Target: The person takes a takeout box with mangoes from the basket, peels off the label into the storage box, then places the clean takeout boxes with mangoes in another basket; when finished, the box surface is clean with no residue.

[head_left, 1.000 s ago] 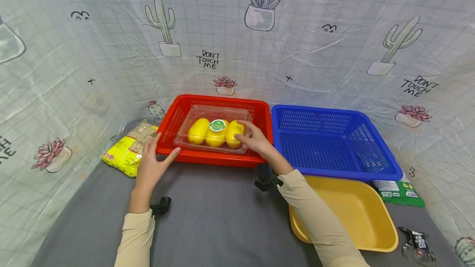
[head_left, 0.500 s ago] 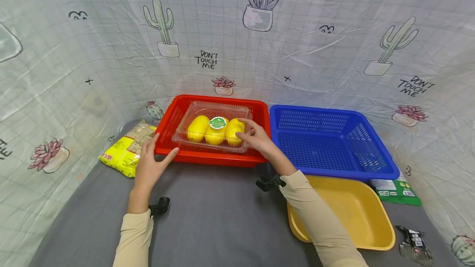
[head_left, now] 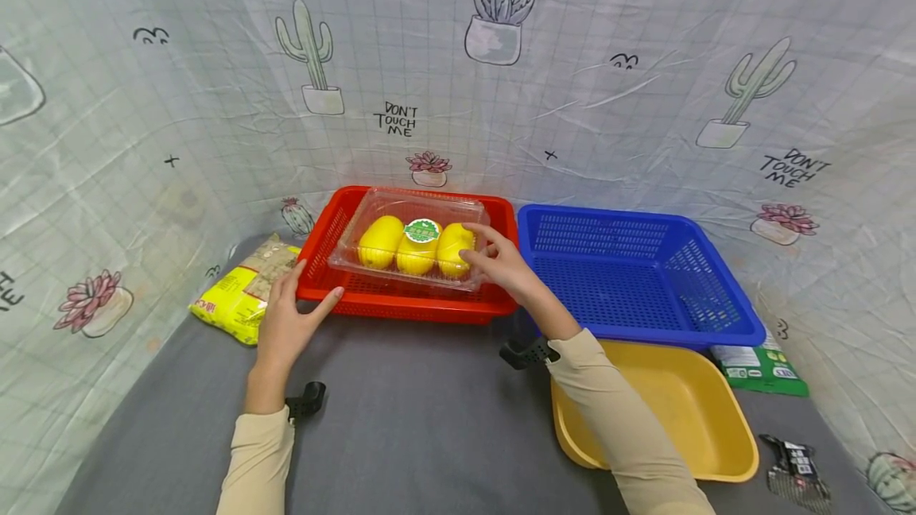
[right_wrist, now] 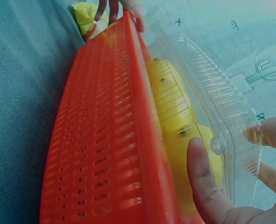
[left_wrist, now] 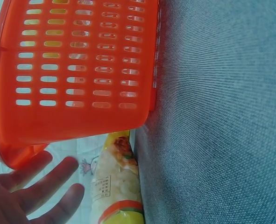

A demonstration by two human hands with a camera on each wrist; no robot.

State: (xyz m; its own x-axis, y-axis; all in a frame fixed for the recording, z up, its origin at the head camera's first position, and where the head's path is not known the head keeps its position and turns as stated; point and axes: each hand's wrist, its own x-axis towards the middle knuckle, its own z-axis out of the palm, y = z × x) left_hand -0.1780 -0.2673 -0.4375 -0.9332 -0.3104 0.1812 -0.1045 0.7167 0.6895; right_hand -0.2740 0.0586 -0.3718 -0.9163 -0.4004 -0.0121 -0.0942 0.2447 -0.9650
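Observation:
A clear plastic clamshell box (head_left: 358,257) with yellow fruits (head_left: 415,253) and a round green-and-white label is tilted up in the red basket (head_left: 401,306). My right hand (head_left: 504,269) grips the box's right end between thumb and fingers, seen closely in the right wrist view, where the box (right_wrist: 212,84) stands partly above the basket rim. At the basket's front left corner is my left hand (head_left: 286,328), its thumb and fingers spread about the rim. The left wrist view has the left fingers (left_wrist: 39,186) extended past the basket corner.
A yellow bag (head_left: 246,284) lies left of the red basket. To the right stand a blue basket (head_left: 630,332) and a yellow tub (head_left: 687,404) in front of it. A green packet (head_left: 766,372) and a small black packet (head_left: 796,467) lie at the far right.
The clamshell box has risen within the red basket and tilted more, its right end held by my right hand. My left hand has stayed by the basket corner.

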